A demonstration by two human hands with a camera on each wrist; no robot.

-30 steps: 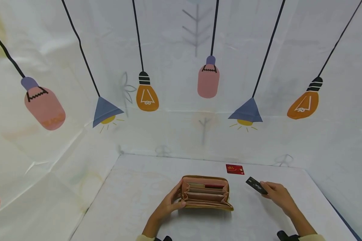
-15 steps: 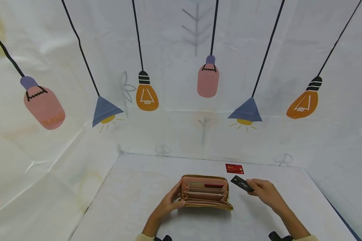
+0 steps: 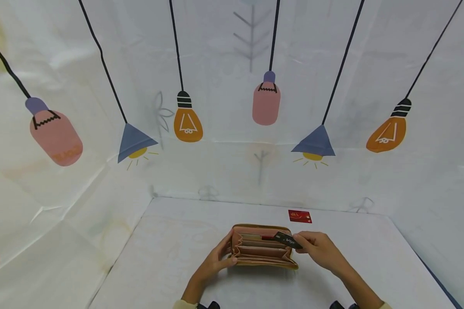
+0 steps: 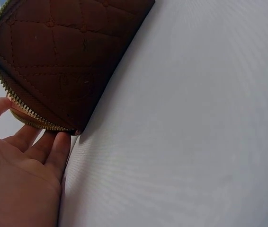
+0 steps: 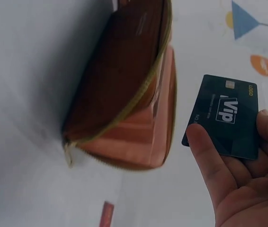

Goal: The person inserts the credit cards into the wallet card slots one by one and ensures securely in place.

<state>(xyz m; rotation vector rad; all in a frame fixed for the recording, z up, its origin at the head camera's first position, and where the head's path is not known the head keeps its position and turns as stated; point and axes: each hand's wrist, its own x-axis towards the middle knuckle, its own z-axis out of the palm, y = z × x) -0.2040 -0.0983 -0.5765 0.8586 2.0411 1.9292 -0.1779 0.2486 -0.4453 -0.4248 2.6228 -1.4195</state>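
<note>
A brown quilted zip wallet [image 3: 261, 259] stands unzipped on the table, its pink pleated compartments facing up. My left hand [image 3: 218, 259] grips its left end; in the left wrist view the fingers [image 4: 60, 149] lie against the zipped edge of the wallet [image 4: 72, 61]. My right hand [image 3: 321, 251] pinches a black VIP card [image 3: 288, 240] by one end, above the wallet's right side. In the right wrist view the card [image 5: 226, 113] is apart from the wallet [image 5: 120, 85]. Inside a rear compartment show the edges of a red card and a pale one.
A red VIP card [image 3: 300, 216] lies on the white table [image 3: 170, 240] behind the wallet, to the right. White sheeting [image 3: 224, 171] printed with hanging lamps rises at the back and left. A zip pull [image 5: 68, 155] dangles from the wallet's right end.
My right hand has moved left with the black card, from the table's right side to over the wallet. My left hand and the wallet have stayed in place.
</note>
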